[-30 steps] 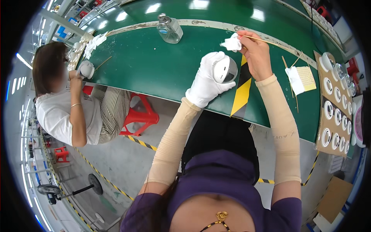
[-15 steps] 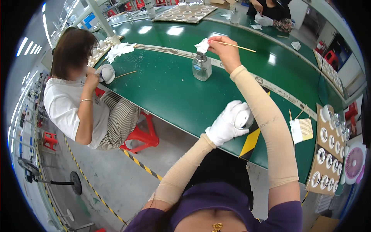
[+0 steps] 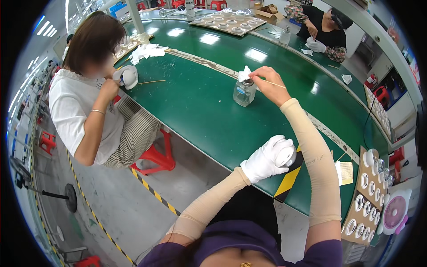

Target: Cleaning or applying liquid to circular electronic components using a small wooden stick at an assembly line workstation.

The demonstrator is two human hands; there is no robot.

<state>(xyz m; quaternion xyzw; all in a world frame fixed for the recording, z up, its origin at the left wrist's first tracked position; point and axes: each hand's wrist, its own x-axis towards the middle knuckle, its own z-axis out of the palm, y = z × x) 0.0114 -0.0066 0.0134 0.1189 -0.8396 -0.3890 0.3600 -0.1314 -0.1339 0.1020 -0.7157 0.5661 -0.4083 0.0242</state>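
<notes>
My left hand point(image 3: 262, 163), in a white glove, is closed around a round white part point(image 3: 287, 156) with a pale grey face, just above the green bench's near edge. My bare right hand point(image 3: 272, 87) pinches a bunched white cloth point(image 3: 244, 74) and a thin wooden stick point(image 3: 276, 84) that points off to the right. The cloth sits at the top of a clear bottle point(image 3: 244, 94) with a dark metallic neck; whether it presses on the bottle's top is hard to see.
At the left sits a co-worker point(image 3: 84, 102) holding a white part; another point(image 3: 318, 33) works at the back right. White cloths point(image 3: 149, 52) lie on the far left of the bench. A cardboard tray of round parts point(image 3: 359, 207) stands at right, beside a yellowish pad point(image 3: 346, 172).
My right hand has brought the cloth down closer to the bottle's top. The left hand still grips the round white part. The whole view has shifted a little.
</notes>
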